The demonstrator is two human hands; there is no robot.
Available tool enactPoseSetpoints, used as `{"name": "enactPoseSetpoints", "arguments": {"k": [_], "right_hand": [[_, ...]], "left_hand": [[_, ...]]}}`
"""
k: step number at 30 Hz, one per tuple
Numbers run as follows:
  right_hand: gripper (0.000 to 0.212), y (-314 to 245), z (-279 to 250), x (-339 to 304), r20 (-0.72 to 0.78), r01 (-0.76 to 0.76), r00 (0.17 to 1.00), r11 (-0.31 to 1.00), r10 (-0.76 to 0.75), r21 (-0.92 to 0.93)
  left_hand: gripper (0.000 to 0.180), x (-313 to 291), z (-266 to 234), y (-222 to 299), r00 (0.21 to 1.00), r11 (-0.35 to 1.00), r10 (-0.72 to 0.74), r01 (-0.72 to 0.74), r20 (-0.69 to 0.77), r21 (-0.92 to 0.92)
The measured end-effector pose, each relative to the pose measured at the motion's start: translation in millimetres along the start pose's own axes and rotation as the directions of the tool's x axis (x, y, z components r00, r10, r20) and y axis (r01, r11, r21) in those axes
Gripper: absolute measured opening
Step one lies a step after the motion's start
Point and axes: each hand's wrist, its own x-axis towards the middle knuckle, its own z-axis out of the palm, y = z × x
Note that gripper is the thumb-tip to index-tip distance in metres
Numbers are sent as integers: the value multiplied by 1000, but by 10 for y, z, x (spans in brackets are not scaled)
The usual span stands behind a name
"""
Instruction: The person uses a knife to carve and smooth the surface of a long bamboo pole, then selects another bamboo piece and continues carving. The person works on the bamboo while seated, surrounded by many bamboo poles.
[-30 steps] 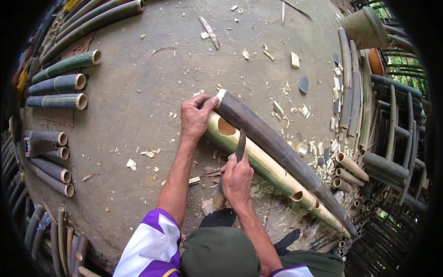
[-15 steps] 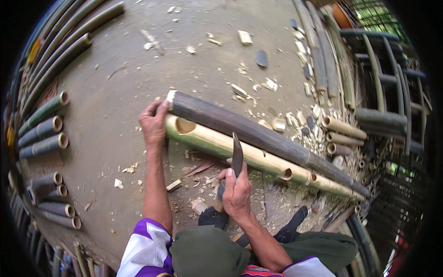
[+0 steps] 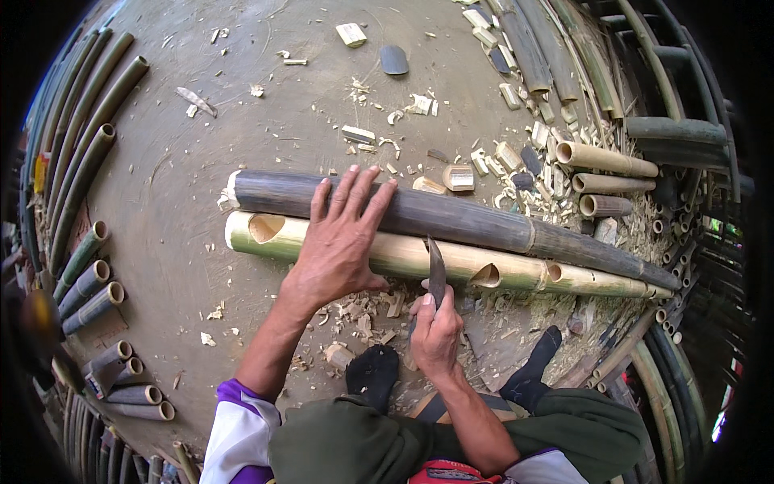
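Two long bamboo poles lie side by side across the ground in front of me. The nearer, green bamboo pole (image 3: 395, 249) has a peeled pale top with several notches cut into it. Behind it lies a dark bamboo pole (image 3: 451, 216) with a whittled pale left end. Laid over both poles, my left hand (image 3: 339, 242) has its fingers spread, with the fingertips on the dark one. My right hand (image 3: 436, 335) is closed around the handle of a curved knife (image 3: 436, 270). The blade points up and its tip is at the green pole; whether it touches I cannot tell.
Wood chips (image 3: 516, 165) lie scattered beyond the poles. Short bamboo tubes (image 3: 605, 159) lie at the right, near a bamboo rack (image 3: 676, 129). More bamboo lengths (image 3: 93, 189) line the left side. My feet in dark socks (image 3: 372, 375) are just below the poles.
My left hand has left the poles' left ends and moved right, flattening over both. The poles sit more level in view. The knife stays in my right hand, its tip close to the green pole.
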Motion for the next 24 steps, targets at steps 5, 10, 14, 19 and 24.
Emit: {"name": "enactPoseSetpoints", "arguments": {"k": [5, 10, 14, 19, 24], "right_hand": [[18, 85, -10, 88, -11, 35, 999, 998, -36, -46], [13, -51, -86, 160, 23, 6, 1000, 979, -2, -205], [14, -101, -192, 143, 95, -55, 992, 969, 80, -241], [16, 29, -237, 61, 50, -63, 996, 992, 68, -109], [16, 56, -233, 114, 31, -29, 999, 990, 34, -137]], "left_hand": [[150, 56, 182, 36, 999, 992, 8, -15, 52, 127], [149, 88, 188, 65, 997, 991, -12, 3, 72, 137], [149, 78, 181, 67, 998, 992, -22, 14, 58, 122], [153, 80, 151, 103, 997, 994, -41, 34, 62, 105], [152, 76, 179, 105, 997, 993, -46, 40, 56, 108]]}}
